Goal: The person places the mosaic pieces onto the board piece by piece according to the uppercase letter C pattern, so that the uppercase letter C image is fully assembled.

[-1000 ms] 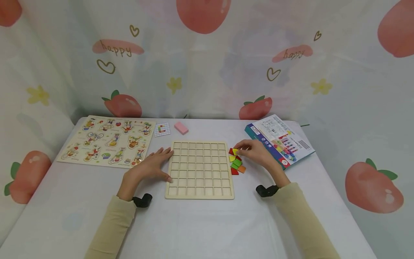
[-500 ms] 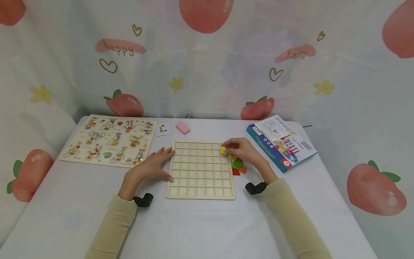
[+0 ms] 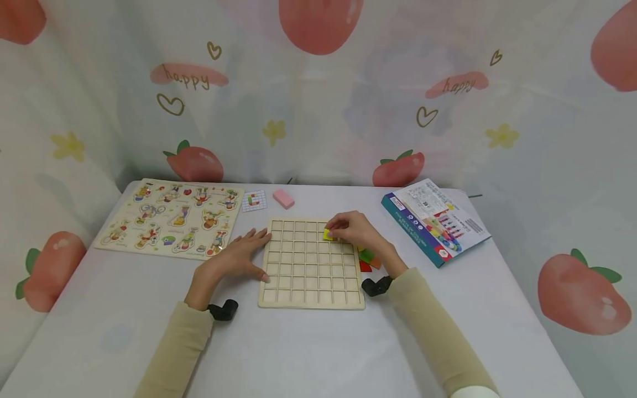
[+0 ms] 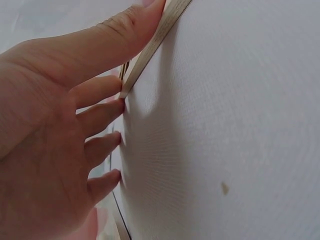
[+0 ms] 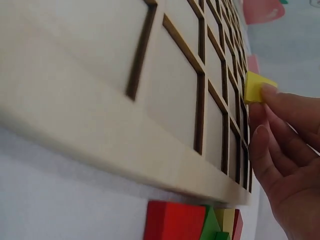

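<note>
A pale wooden grid board (image 3: 311, 303) lies on the white table. My left hand (image 3: 236, 260) rests at its left edge, fingers spread and straight; in the left wrist view the thumb (image 4: 125, 30) presses along the board's side. Over the upper right cells, my right hand (image 3: 355, 229) pinches a small yellow block (image 5: 254, 86) between thumb and fingers, close over the grid. Beside the board's right edge lies a loose pile with a red block (image 5: 175, 220), a green block (image 3: 366, 256) and an orange block (image 3: 375, 263), partly hidden under my right wrist.
A picture puzzle board (image 3: 166, 221) lies at the back left. Next to it are a small gridded pattern card (image 3: 254, 201) and a pink block (image 3: 283, 199). A teal and white box (image 3: 435, 221) lies at the back right. A printed curtain hangs behind the table.
My right hand has picked the yellow block off the pile and carried it left over the board's upper right cells. The left hand keeps its place at the board's edge.
</note>
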Action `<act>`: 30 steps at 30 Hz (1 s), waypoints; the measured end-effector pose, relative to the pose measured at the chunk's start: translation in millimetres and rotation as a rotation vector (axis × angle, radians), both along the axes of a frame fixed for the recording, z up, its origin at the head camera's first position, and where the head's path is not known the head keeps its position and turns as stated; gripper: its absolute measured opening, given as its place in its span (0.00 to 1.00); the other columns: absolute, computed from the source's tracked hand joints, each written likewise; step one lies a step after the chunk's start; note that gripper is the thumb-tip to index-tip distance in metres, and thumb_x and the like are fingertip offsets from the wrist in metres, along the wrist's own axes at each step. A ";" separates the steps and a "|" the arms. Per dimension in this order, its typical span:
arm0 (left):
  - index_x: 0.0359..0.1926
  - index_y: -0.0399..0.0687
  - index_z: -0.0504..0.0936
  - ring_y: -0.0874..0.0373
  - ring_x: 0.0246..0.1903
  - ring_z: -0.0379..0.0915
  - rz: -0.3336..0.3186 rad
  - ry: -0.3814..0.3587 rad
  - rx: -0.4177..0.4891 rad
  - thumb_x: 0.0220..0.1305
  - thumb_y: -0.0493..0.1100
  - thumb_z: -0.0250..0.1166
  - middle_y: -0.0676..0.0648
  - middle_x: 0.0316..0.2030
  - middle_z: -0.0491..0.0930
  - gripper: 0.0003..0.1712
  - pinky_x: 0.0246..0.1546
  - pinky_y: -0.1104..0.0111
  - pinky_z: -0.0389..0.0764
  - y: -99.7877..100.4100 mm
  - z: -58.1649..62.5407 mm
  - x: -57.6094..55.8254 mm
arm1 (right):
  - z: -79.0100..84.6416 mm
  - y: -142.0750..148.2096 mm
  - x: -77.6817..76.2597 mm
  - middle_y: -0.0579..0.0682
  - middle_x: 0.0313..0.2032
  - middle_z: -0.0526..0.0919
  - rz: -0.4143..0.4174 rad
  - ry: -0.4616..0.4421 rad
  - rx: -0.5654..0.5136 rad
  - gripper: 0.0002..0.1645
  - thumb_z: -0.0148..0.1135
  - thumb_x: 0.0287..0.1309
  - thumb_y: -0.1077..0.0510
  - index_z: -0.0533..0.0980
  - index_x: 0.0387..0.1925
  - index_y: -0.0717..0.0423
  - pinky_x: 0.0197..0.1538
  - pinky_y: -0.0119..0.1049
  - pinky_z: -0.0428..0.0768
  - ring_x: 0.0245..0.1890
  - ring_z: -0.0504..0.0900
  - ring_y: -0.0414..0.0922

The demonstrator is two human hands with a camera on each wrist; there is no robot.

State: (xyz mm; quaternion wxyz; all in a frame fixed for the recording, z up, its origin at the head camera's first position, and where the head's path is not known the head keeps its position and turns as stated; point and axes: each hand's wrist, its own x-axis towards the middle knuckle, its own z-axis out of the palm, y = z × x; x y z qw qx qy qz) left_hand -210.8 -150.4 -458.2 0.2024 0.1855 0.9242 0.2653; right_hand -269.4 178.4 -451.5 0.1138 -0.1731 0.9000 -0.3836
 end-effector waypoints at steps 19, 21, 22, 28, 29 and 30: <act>0.81 0.43 0.56 0.39 0.82 0.35 0.006 0.004 0.007 0.51 0.53 0.82 0.40 0.82 0.48 0.63 0.81 0.42 0.40 -1.1 0.7 2.1 | -2.8 -22.8 0.2 0.54 0.38 0.89 0.010 0.081 0.119 0.08 0.68 0.66 0.61 0.88 0.41 0.60 0.37 0.32 0.83 0.30 0.82 0.42; 0.81 0.43 0.56 0.39 0.82 0.35 0.007 0.002 0.009 0.50 0.53 0.82 0.41 0.82 0.48 0.63 0.81 0.42 0.40 -1.3 0.8 2.2 | -1.7 -23.5 2.0 0.54 0.39 0.89 0.006 0.077 0.118 0.08 0.68 0.66 0.61 0.88 0.42 0.60 0.38 0.32 0.83 0.31 0.82 0.43; 0.81 0.43 0.56 0.39 0.82 0.35 0.006 0.003 0.008 0.51 0.53 0.82 0.41 0.82 0.48 0.63 0.81 0.42 0.40 -1.4 0.6 2.1 | -1.5 -23.1 2.6 0.54 0.39 0.89 0.000 0.071 0.116 0.08 0.68 0.66 0.61 0.88 0.43 0.60 0.38 0.32 0.83 0.31 0.82 0.43; 0.81 0.44 0.56 0.39 0.82 0.35 0.002 0.003 0.011 0.51 0.54 0.82 0.41 0.82 0.48 0.63 0.81 0.43 0.40 -1.2 -0.1 2.5 | 0.5 -14.8 3.6 0.53 0.41 0.88 -0.025 0.060 0.098 0.10 0.68 0.66 0.60 0.87 0.46 0.56 0.45 0.36 0.86 0.38 0.85 0.46; 0.80 0.44 0.56 0.39 0.82 0.35 0.002 0.004 0.012 0.51 0.53 0.82 0.41 0.82 0.48 0.63 0.81 0.43 0.40 -1.2 0.0 2.6 | 1.0 -12.9 3.9 0.53 0.42 0.88 -0.028 0.064 0.095 0.10 0.67 0.66 0.59 0.87 0.47 0.56 0.46 0.37 0.86 0.39 0.84 0.46; 0.80 0.43 0.57 0.39 0.82 0.35 0.002 0.005 0.011 0.51 0.53 0.82 0.41 0.82 0.48 0.63 0.81 0.43 0.40 -1.1 0.0 2.7 | 1.3 -11.1 4.3 0.53 0.42 0.88 -0.031 0.065 0.095 0.10 0.67 0.66 0.59 0.87 0.47 0.56 0.47 0.38 0.86 0.40 0.84 0.47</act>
